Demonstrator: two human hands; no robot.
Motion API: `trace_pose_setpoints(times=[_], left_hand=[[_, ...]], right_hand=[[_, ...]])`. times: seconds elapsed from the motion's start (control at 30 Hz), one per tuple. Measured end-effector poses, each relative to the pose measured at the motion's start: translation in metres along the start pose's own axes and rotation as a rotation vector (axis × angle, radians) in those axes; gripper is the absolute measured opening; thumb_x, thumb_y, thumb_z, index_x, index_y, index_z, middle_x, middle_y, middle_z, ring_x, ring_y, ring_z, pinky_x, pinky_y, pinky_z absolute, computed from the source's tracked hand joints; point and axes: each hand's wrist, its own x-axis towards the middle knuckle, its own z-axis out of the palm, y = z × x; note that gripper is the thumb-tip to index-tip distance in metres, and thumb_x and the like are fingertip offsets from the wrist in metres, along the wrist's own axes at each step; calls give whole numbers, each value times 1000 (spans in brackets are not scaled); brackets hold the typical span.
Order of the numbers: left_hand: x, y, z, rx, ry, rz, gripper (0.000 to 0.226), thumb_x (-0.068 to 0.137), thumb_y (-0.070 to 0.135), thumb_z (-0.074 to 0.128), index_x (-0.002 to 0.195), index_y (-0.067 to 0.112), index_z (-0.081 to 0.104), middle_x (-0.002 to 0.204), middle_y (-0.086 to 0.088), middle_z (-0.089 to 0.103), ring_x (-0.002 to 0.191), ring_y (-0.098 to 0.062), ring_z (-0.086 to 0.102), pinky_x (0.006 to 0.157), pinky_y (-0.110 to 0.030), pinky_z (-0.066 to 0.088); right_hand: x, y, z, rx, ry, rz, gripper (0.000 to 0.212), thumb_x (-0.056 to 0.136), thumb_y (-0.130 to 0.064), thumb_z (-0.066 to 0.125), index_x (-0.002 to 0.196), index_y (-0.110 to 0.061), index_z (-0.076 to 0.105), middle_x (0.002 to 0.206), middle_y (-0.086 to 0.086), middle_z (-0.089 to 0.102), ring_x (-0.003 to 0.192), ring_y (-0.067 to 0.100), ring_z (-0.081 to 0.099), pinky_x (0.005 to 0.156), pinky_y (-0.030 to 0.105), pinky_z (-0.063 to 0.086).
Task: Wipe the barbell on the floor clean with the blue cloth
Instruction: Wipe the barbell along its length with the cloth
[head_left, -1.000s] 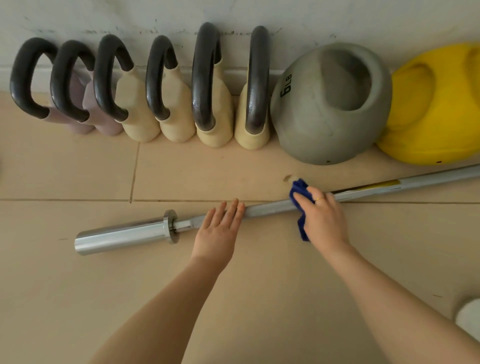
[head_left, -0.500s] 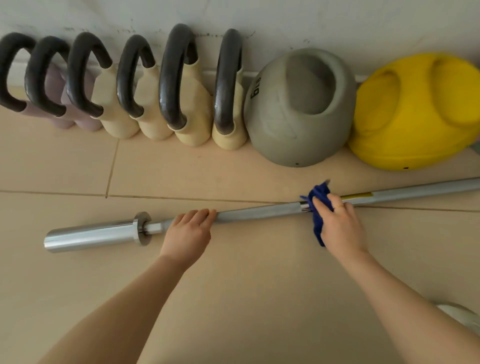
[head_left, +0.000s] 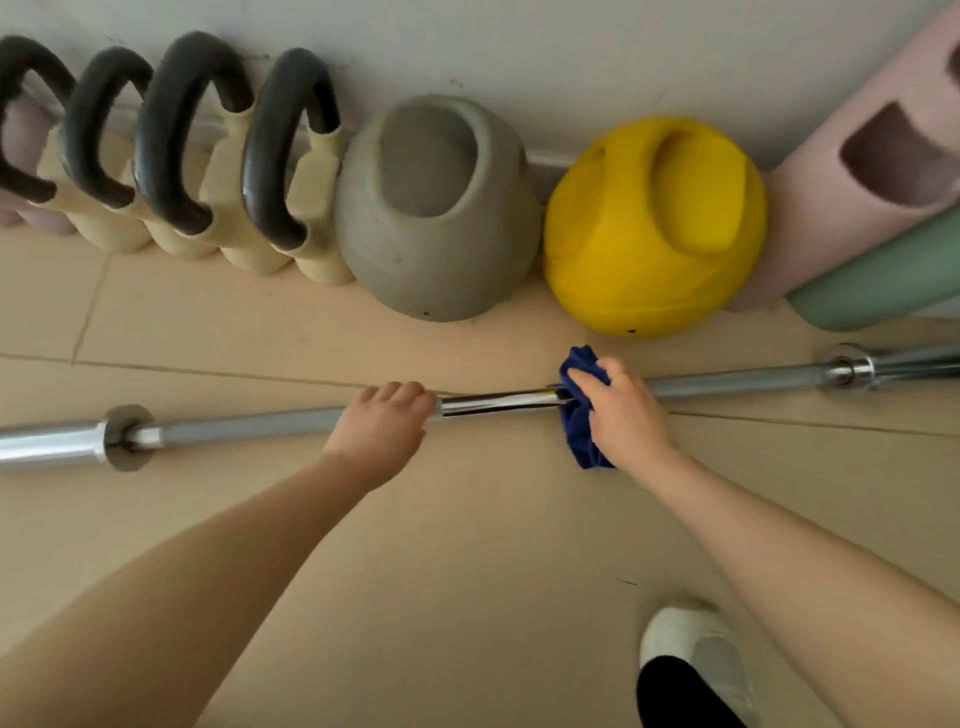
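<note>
Head view — hands (head_left: 382, 431) gripping barbell (head_left: 249, 427), cloth (head_left: 579, 415)

No readable text or labels

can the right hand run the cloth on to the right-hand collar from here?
Probably yes. The right hand holds the blue cloth on the barbell, and the shaft to the right collar lies bare.

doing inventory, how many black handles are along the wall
4, in a row at top left: one cut by the left edge, then and beside the grey kettlebell. More may lie out of frame.
</note>
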Motion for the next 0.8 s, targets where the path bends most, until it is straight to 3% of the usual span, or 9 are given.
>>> trace_pose_setpoints(times=[0.1, 0.2, 0.3, 0.4, 0.47, 0.53, 0.63, 0.73, 0.8], left_hand=[[38, 74, 7, 35, 26, 110, 45, 68, 21, 78, 110, 9, 66, 100, -8, 68, 87, -29, 66, 72, -35, 52], [69, 121, 3, 71, 23, 68, 36, 52, 20, 84, 84, 11, 71, 75, -2, 71, 65, -23, 66, 57, -25, 49], [82, 138, -1, 30, -25, -76, 16, 84, 12, 57, 98, 9, 63, 95, -6, 68, 91, -28, 60, 76, -32, 43], [84, 141, -5, 70, 52, -118, 11, 79, 10, 66, 90, 11, 66, 86, -6, 69, 83, -28, 62, 70, -30, 44], [85, 142, -3, 47, -64, -127, 17, 83, 5, 59, 97, 12, 65, 92, -5, 68, 88, -27, 59, 71, -28, 38], [82, 143, -4, 50, -71, -126, 17, 69, 7, 73, 83, 16, 68, 76, -1, 68, 74, -24, 61, 62, -25, 37], [82, 142, 4, 102, 0, -94, 35, 25, 9, 89, 46, 20, 63, 41, 5, 54, 39, -19, 52, 42, -18, 34], [78, 146, 8, 100, 22, -102, 34, 26, 12, 89, 46, 20, 62, 40, 4, 53, 38, -19, 53, 40, -20, 37], [79, 148, 15, 93, 54, -117, 35, 25, 11, 89, 47, 20, 63, 41, 5, 54, 39, -19, 54, 41, -19, 37]], right_hand=[[3, 24, 0, -80, 67, 131, 33, 96, -17, 41, 128, -16, 46, 135, 14, 37, 109, 36, 46, 89, 39, 42], [3, 1, 8, -151, 31, -58, 33, 97, -14, 39, 130, -13, 44, 133, 15, 38, 108, 35, 47, 86, 39, 43], [2, -2, 9, -126, 21, -170, 36, 93, -12, 49, 128, -13, 45, 130, 14, 39, 108, 32, 49, 84, 38, 45], [1, 41, -5, -249, 123, -148, 25, 84, -13, 57, 109, -15, 63, 108, 15, 57, 87, 36, 58, 68, 37, 45], [0, 80, -13, -276, 233, -16, 17, 79, -12, 59, 91, -12, 70, 89, 17, 62, 67, 35, 58, 57, 35, 45], [-1, 90, -10, -262, 168, 84, 15, 78, -5, 61, 90, -7, 69, 93, 21, 60, 68, 37, 57, 57, 36, 46], [3, 43, 4, -167, 112, 14, 16, 74, -6, 70, 90, -8, 68, 99, 18, 59, 69, 34, 59, 53, 32, 46], [-2, 21, 14, -105, 44, -195, 26, 84, -12, 61, 110, -13, 62, 115, 14, 52, 88, 34, 58, 68, 37, 48], [-3, 47, 8, -149, 90, -227, 33, 81, -11, 63, 113, -16, 62, 113, 15, 55, 86, 36, 58, 68, 38, 48]])
